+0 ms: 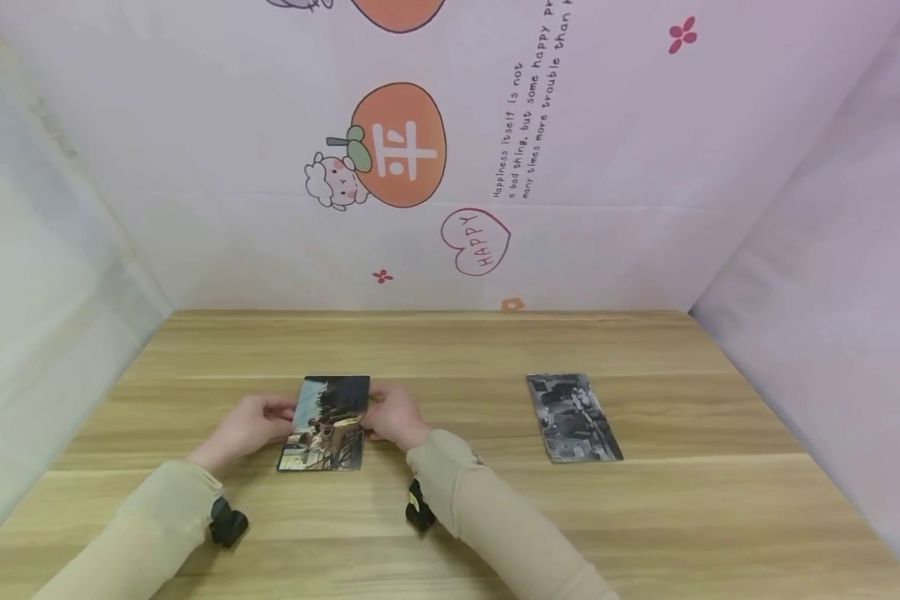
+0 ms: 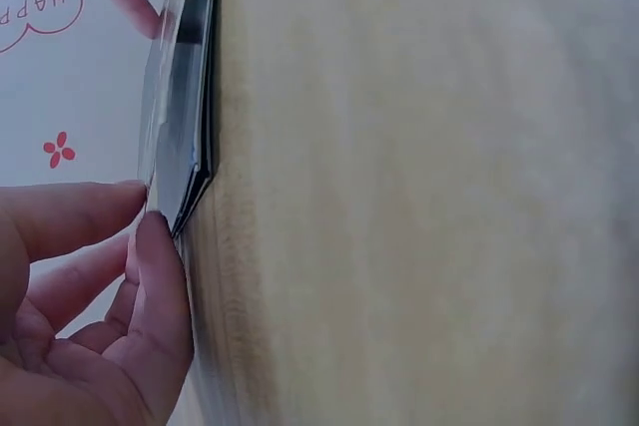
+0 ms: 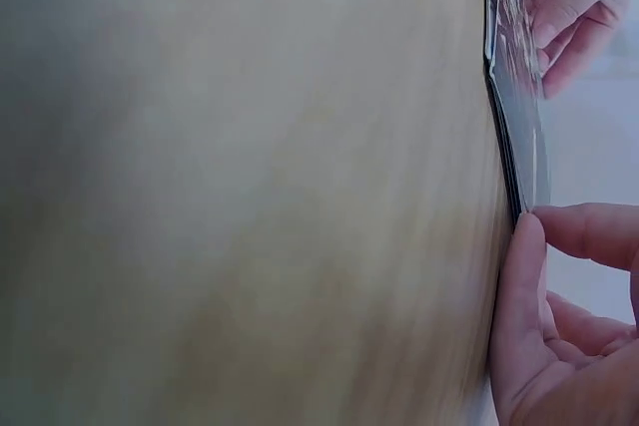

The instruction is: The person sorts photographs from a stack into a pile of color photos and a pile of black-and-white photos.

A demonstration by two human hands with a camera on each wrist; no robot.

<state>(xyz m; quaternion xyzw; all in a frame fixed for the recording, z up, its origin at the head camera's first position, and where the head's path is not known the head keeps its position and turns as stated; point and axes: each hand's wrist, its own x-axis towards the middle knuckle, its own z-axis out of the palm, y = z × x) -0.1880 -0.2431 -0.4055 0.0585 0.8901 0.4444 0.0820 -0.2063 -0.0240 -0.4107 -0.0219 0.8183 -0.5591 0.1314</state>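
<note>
A colour photo print lies flat on the left part of the wooden table, between both hands. My left hand pinches its left edge with thumb and forefinger. At the opposite edge, my right hand grips with thumb and forefinger tips together. Seen edge-on in the left wrist view, the photo print has a glossy face and dark layered edges beneath. The right wrist view also shows stacked dark edges under the shiny print, close over the wood.
A second print, black and white, lies slightly turned on the right of the wooden table. White cloth with cartoon prints hangs behind, and pale cloth walls stand on both sides. Black devices sit at the wrists.
</note>
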